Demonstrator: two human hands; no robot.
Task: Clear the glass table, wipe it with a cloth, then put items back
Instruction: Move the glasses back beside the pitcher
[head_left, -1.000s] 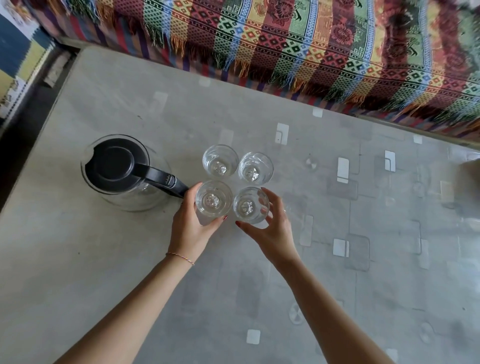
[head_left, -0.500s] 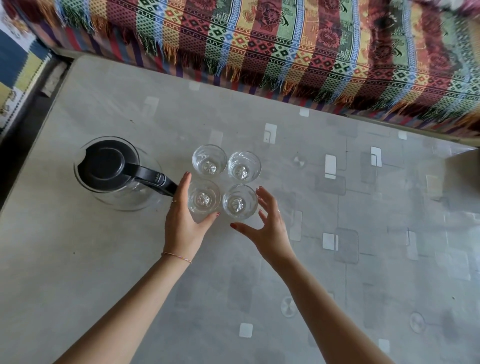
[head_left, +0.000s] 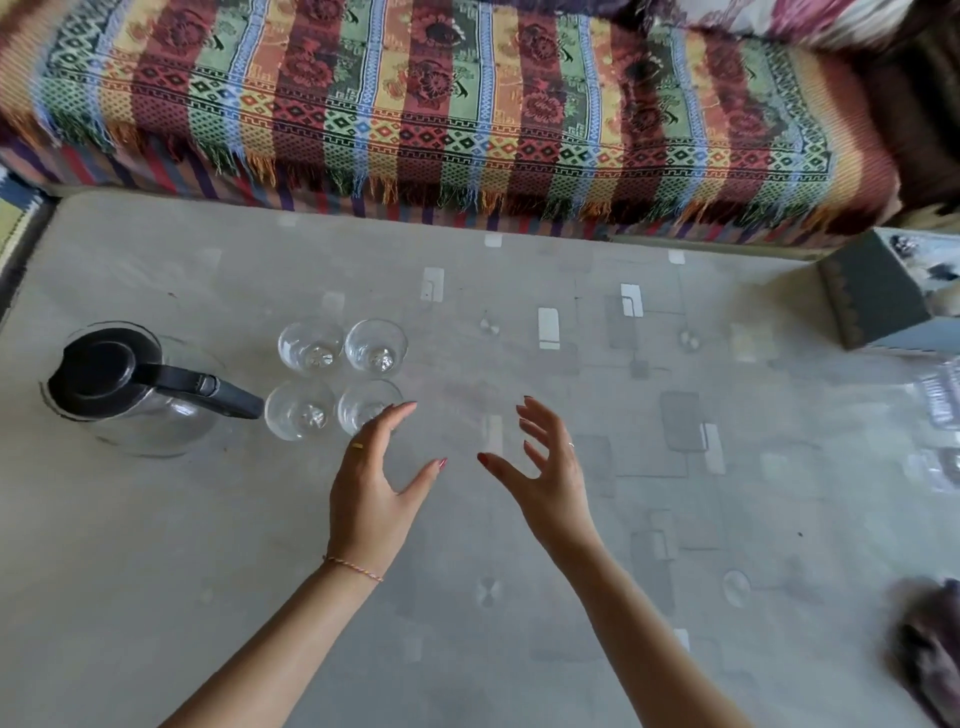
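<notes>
Several clear drinking glasses (head_left: 310, 347) stand in a tight square on the glass table (head_left: 519, 597), left of centre. A glass jug with a black lid and handle (head_left: 111, 382) stands just left of them, its handle pointing at the glasses. My left hand (head_left: 376, 488) hovers open just right of the nearest glass (head_left: 363, 408), its fingertips overlapping that rim in the view. My right hand (head_left: 545, 467) is open with spread fingers, well to the right of the glasses. Neither hand holds anything.
A sofa with a striped patterned throw (head_left: 441, 114) runs along the far edge of the table. A grey box (head_left: 872, 296) sits at the right edge. A dark purplish cloth (head_left: 924, 654) lies at the lower right corner. Clear plastic items (head_left: 940, 400) lie at the right edge.
Both hands have let go of the two near glasses and moved right, away from them, fingers spreading. The view has shifted to the right, revealing the box and the cloth.
</notes>
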